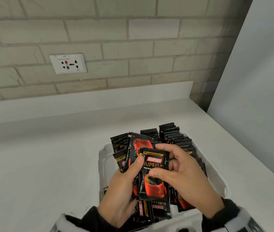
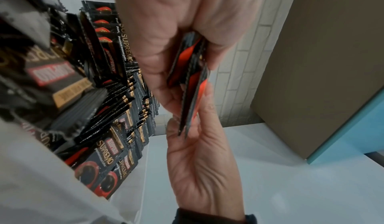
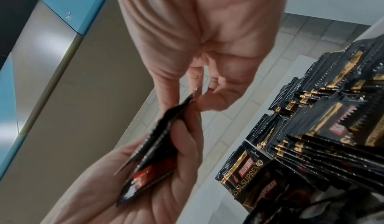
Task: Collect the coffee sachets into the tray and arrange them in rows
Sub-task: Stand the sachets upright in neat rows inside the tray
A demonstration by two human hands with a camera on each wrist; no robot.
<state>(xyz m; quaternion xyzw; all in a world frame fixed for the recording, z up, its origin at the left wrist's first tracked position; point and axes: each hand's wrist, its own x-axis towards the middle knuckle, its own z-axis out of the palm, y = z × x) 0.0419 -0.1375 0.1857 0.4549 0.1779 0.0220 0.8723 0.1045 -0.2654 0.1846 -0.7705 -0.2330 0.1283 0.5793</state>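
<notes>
A white tray [image 1: 103,158] sits on the counter and holds several black Kopiko coffee sachets. They stand in a right row [image 1: 174,136] and a left row [image 1: 119,141], with loose ones [image 1: 149,210] lying flat at the near end. Above the tray my left hand [image 1: 124,183] grips a small fan of sachets [image 1: 138,144]. My right hand [image 1: 181,169] pinches the front sachet [image 1: 154,183] of that fan between thumb and fingers. The left wrist view shows the held sachets [image 2: 191,83] edge-on between both hands. In the right wrist view they [image 3: 153,153] lie in my left palm.
The white counter [image 1: 41,164] runs left of the tray and back to a tiled wall with a socket plate [image 1: 68,63]. A tall white panel [image 1: 258,81] stands at the right. A blue-edged cabinet [image 2: 343,129] shows in the wrist views.
</notes>
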